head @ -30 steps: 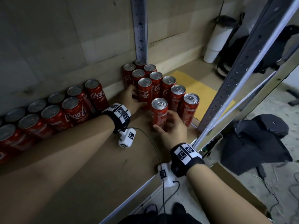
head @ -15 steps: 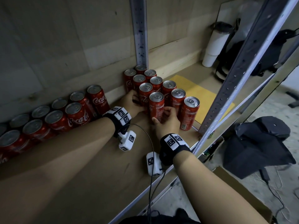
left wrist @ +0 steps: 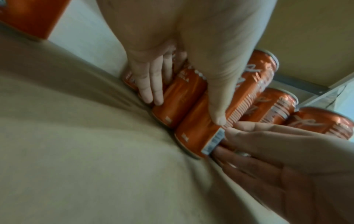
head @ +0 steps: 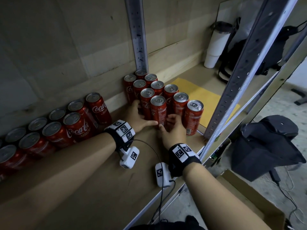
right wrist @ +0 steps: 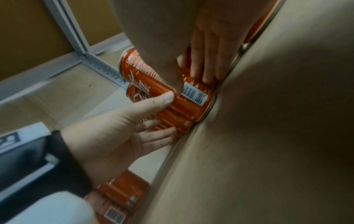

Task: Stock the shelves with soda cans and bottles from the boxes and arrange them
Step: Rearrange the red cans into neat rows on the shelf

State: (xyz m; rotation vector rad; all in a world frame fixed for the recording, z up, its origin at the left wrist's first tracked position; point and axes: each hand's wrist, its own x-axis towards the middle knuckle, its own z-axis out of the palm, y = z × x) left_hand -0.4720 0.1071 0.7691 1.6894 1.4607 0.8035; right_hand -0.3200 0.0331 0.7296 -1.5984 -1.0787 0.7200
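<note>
A block of tall slim red cola cans [head: 157, 90] stands on the wooden shelf [head: 99, 180] by the back post. The front can [head: 158, 110] of its left row touches the can behind it. My left hand [head: 141, 113] lies with straight fingers [left wrist: 151, 84] against the block's left side, thumb along the front can [left wrist: 195, 133]. My right hand [head: 167, 123] holds that can low down, thumb on its front and fingers [right wrist: 203, 68] round its right side near the barcode [right wrist: 195, 94].
Two rows of shorter cola cans [head: 74, 127] line the back wall at left. A yellow envelope [head: 204, 100], a white tumbler [head: 216, 45] and a black backpack [head: 265, 55] lie right. A metal upright [head: 240, 72] stands at the shelf front. Below are a cardboard box [head: 249, 196] and a black bag [head: 265, 143].
My right hand has slid the front can back from the shelf's front part until it meets the left row. My left hand has stayed against the block's left side.
</note>
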